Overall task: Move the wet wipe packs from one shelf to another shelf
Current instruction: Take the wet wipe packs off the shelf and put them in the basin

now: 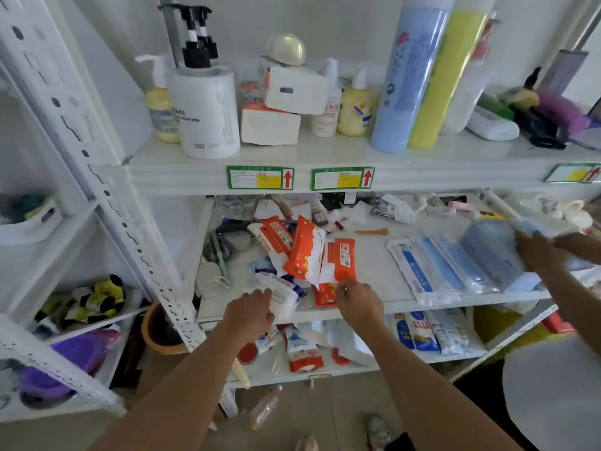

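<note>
Your left hand (252,309) is gripping a white plastic wipe pack (279,292); your right hand (357,299) is seemingly pinching an orange pack (327,292) on the middle shelf (374,268).

The shelf (374,281) in front of me is smooth white painted metal with a faint sheen, and its perforated upright post (107,193) has the same matt white coat. Under my left hand (248,315) the white wipe pack (276,292) is soft plastic film, like the glossy orange-and-white packs (305,252) by my right hand (359,302) and the clear, shiny bags of blue masks (455,268). Up top, the big white pump bottle (206,115) looks matt plastic, and the blue and yellow rolls (419,79) sit in glossy clear wrap.
</note>
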Action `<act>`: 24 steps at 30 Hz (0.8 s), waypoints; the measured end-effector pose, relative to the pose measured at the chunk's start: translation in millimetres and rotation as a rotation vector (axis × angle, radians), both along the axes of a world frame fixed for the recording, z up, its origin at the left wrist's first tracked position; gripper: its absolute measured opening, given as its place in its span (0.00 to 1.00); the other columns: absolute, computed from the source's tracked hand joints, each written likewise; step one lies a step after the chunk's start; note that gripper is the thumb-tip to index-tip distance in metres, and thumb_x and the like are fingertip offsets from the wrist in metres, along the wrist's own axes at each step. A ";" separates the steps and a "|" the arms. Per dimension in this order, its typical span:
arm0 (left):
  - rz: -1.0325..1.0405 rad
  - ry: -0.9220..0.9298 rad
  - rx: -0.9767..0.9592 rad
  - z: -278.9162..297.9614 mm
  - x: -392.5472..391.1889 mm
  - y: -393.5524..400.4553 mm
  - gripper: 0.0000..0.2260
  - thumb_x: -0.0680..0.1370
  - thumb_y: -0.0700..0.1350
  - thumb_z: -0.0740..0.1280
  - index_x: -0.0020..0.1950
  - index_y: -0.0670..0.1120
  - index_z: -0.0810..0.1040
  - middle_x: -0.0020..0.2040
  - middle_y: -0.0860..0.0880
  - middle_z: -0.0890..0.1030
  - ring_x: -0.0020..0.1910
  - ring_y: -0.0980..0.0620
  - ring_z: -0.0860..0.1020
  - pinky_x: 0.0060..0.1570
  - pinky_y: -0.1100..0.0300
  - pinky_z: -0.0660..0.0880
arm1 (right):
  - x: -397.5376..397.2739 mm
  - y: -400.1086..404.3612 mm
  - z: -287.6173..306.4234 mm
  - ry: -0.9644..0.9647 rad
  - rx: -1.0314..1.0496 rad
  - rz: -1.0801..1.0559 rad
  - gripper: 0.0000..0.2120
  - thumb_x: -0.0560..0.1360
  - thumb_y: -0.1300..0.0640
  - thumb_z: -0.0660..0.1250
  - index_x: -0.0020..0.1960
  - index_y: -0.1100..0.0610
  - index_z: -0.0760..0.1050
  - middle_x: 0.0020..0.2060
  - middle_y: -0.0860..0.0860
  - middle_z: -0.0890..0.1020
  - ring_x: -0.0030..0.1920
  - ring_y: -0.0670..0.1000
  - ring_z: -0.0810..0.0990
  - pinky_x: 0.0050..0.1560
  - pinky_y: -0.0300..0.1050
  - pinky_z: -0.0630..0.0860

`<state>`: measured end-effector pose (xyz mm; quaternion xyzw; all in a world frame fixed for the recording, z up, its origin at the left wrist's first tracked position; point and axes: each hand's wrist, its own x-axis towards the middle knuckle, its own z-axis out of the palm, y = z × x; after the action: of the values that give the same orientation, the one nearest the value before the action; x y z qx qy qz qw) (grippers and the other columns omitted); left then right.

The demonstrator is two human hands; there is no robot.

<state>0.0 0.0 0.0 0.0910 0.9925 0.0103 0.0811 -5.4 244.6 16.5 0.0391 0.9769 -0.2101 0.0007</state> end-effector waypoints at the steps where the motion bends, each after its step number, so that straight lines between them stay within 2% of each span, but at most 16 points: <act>1: -0.006 0.009 0.016 -2.4 -6.0 -3.8 0.18 0.82 0.52 0.58 0.70 0.47 0.68 0.63 0.46 0.78 0.59 0.44 0.79 0.51 0.50 0.77 | -12.7 5.6 -3.8 0.017 -0.007 -0.065 0.15 0.84 0.45 0.56 0.52 0.53 0.76 0.40 0.49 0.82 0.38 0.49 0.81 0.43 0.46 0.81; 3: -0.010 0.054 0.046 -8.4 -21.6 -12.9 0.13 0.82 0.52 0.58 0.62 0.48 0.72 0.57 0.48 0.82 0.53 0.47 0.82 0.49 0.52 0.80 | -42.4 13.3 -4.9 0.016 -0.049 -0.202 0.16 0.83 0.43 0.56 0.53 0.54 0.75 0.40 0.49 0.81 0.38 0.49 0.80 0.46 0.48 0.81; 5: 0.026 0.053 0.014 -8.6 -37.7 -21.3 0.12 0.83 0.53 0.57 0.57 0.48 0.74 0.52 0.48 0.84 0.48 0.48 0.83 0.48 0.51 0.81 | -71.1 18.3 -2.2 -0.076 -0.123 -0.319 0.20 0.82 0.40 0.57 0.60 0.56 0.72 0.47 0.52 0.83 0.46 0.54 0.83 0.50 0.50 0.79; 8: 0.101 0.084 0.014 -12.5 -66.3 -26.8 0.13 0.83 0.56 0.58 0.55 0.49 0.76 0.46 0.50 0.84 0.43 0.49 0.83 0.44 0.54 0.80 | -111.9 21.2 -7.8 -0.165 -0.158 -0.329 0.29 0.80 0.34 0.55 0.68 0.56 0.66 0.59 0.57 0.82 0.57 0.61 0.83 0.54 0.55 0.77; 10: 0.228 0.104 0.081 -17.5 -84.1 -22.5 0.15 0.83 0.59 0.56 0.54 0.49 0.73 0.42 0.51 0.80 0.40 0.49 0.81 0.39 0.56 0.76 | -134.2 25.2 -14.8 -0.203 -0.165 -0.314 0.31 0.79 0.32 0.56 0.69 0.56 0.65 0.60 0.58 0.81 0.59 0.62 0.82 0.56 0.55 0.75; 12: 0.440 0.083 0.180 -23.1 -92.2 -14.1 0.22 0.81 0.64 0.54 0.58 0.47 0.72 0.45 0.49 0.79 0.44 0.47 0.80 0.41 0.55 0.75 | -148.3 26.8 -20.1 -0.270 -0.187 -0.313 0.34 0.77 0.30 0.59 0.71 0.56 0.64 0.62 0.58 0.80 0.61 0.63 0.81 0.57 0.55 0.75; 14: 0.701 0.020 0.364 -28.1 -97.8 -5.8 0.36 0.74 0.74 0.53 0.67 0.46 0.69 0.57 0.44 0.80 0.56 0.41 0.80 0.50 0.49 0.77 | -156.4 26.5 -27.1 -0.357 -0.320 -0.345 0.39 0.75 0.28 0.62 0.72 0.56 0.63 0.62 0.58 0.80 0.60 0.62 0.82 0.57 0.56 0.77; 15: 0.813 -0.025 0.471 -29.8 -100.4 -1.2 0.43 0.70 0.77 0.55 0.72 0.46 0.66 0.65 0.42 0.77 0.61 0.39 0.78 0.55 0.46 0.78 | -159.5 25.9 -31.3 -0.394 -0.421 -0.370 0.40 0.73 0.28 0.65 0.72 0.56 0.64 0.62 0.58 0.80 0.58 0.61 0.82 0.56 0.56 0.79; 17: 0.913 -0.096 0.639 -31.7 -108.4 9.6 0.51 0.66 0.79 0.61 0.77 0.45 0.59 0.73 0.41 0.71 0.64 0.39 0.77 0.57 0.46 0.79 | -164.1 23.6 -36.8 -0.423 -0.588 -0.405 0.37 0.70 0.32 0.72 0.69 0.55 0.70 0.59 0.56 0.83 0.52 0.58 0.84 0.53 0.54 0.81; 19: 0.947 -0.134 0.730 -30.6 -116.3 20.1 0.51 0.64 0.75 0.69 0.75 0.45 0.58 0.71 0.41 0.71 0.61 0.40 0.79 0.55 0.46 0.81 | -166.3 22.2 -39.7 -0.426 -0.668 -0.393 0.30 0.69 0.37 0.77 0.63 0.53 0.75 0.53 0.54 0.85 0.47 0.56 0.85 0.51 0.54 0.83; 21: 1.003 -0.134 0.815 -33.7 -120.8 24.7 0.47 0.64 0.68 0.76 0.71 0.45 0.61 0.66 0.41 0.75 0.58 0.41 0.80 0.54 0.46 0.82 | -163.1 21.0 -37.7 -0.436 -0.735 -0.393 0.23 0.71 0.43 0.78 0.58 0.53 0.76 0.48 0.53 0.86 0.45 0.55 0.85 0.49 0.53 0.83; 24: 1.054 -0.085 0.941 -44.0 -121.0 20.5 0.43 0.62 0.62 0.81 0.67 0.45 0.65 0.59 0.43 0.80 0.51 0.43 0.83 0.50 0.47 0.83 | -158.8 22.7 -36.8 -0.410 -0.773 -0.434 0.24 0.70 0.46 0.80 0.59 0.54 0.75 0.46 0.53 0.85 0.44 0.54 0.85 0.44 0.51 0.82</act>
<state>-121.0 20.5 -44.0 -0.3766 0.7907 0.4794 0.0562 -164.2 267.3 -20.4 0.2793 0.7764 -0.5406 0.1638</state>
